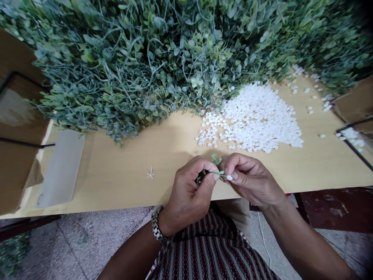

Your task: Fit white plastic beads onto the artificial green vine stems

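Note:
Between thumb and forefinger, my left hand [194, 190] pinches a small green artificial leaf sprig [217, 160]. Most of the sprig's lower part is hidden by the fingers. Close beside it, my right hand [255, 179] is closed on a small white plastic bead [229, 177], held at the tip of the sprig's stem. I cannot tell whether the stem passes into the bead. Just beyond both hands spreads a heap of the same white beads [259, 116]. To the left, a tiny white star-shaped plastic piece [150, 173] lies on the table.
A large mass of artificial greenery [163, 58] covers the back of the table [116, 171]. At the left stand a cardboard box [17, 116] and a translucent plastic strip [62, 167]. More loose beads [351, 136] lie at the right, near another piece of cardboard [357, 101].

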{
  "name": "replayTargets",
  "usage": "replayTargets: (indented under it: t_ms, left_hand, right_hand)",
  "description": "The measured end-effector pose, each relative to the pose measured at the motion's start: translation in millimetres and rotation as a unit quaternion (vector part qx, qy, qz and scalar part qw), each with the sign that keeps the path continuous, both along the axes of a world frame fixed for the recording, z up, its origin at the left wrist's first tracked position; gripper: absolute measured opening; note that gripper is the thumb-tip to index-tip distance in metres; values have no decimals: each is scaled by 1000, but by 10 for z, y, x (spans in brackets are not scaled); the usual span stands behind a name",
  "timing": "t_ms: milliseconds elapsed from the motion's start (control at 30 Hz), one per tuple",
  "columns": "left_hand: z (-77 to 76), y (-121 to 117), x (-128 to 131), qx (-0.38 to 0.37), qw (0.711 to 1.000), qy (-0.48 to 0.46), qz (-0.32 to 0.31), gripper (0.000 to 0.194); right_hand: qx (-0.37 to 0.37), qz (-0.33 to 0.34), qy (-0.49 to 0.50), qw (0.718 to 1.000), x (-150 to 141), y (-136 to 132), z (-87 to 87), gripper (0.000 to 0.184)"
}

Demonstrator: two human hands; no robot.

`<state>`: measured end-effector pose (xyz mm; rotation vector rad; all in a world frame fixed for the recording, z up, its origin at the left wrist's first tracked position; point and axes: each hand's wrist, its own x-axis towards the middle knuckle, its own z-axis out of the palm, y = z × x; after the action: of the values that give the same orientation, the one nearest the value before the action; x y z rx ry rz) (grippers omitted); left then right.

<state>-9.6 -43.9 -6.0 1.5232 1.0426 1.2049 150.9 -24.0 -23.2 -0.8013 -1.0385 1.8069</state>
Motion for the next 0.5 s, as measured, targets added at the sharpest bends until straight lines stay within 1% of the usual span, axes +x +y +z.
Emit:
replayTargets:
  t_ms: [300, 500]
  left_hand:
    - [-25, 2, -17, 13, 1000, 17, -9, 10]
    - [-35, 0, -22, 22, 999, 35, -6, 9]
  right_hand:
    - [10, -7, -26, 1000, 24, -19, -15, 8]
    - [33, -2, -52, 998, 30, -22, -16, 9]
